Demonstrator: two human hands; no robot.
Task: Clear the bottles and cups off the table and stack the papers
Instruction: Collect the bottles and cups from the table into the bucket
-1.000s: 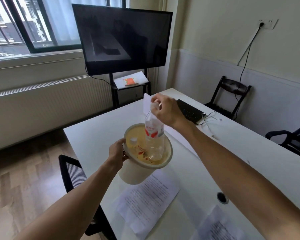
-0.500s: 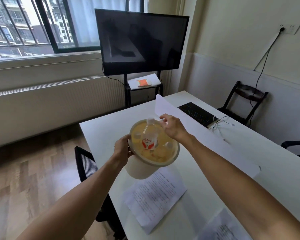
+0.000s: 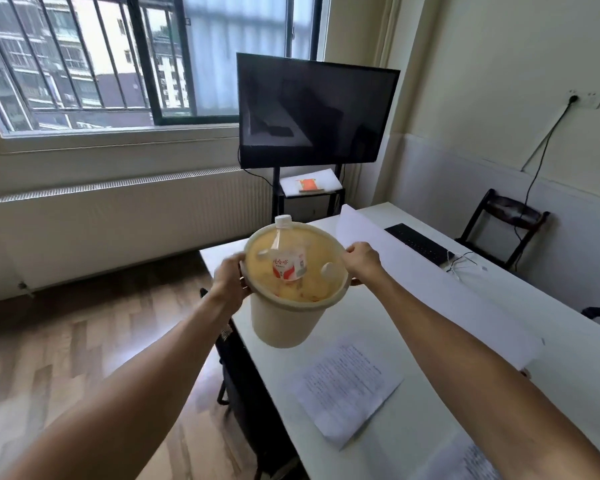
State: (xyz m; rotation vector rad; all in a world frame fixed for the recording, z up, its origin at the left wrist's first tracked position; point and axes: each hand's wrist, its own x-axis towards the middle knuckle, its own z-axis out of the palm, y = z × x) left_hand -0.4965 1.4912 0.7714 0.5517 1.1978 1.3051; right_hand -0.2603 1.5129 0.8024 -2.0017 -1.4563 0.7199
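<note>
Both hands held a cream bucket [image 3: 284, 320] by its rim, above the left edge of the white worktop [image 3: 430, 306]. The left hand [image 3: 230, 277] gripped the left side of the rim, and the right hand [image 3: 362, 263] gripped the right side, fingers curled around it. A clear bottle [image 3: 286, 258] with a red label stood inside, its cap above the rim. The clearing step seemed almost done. Printed papers [image 3: 350, 382] lay on the near worktop, unstacked. Next, the bucket probably needed putting down, so the hands could collect the sheets.
</note>
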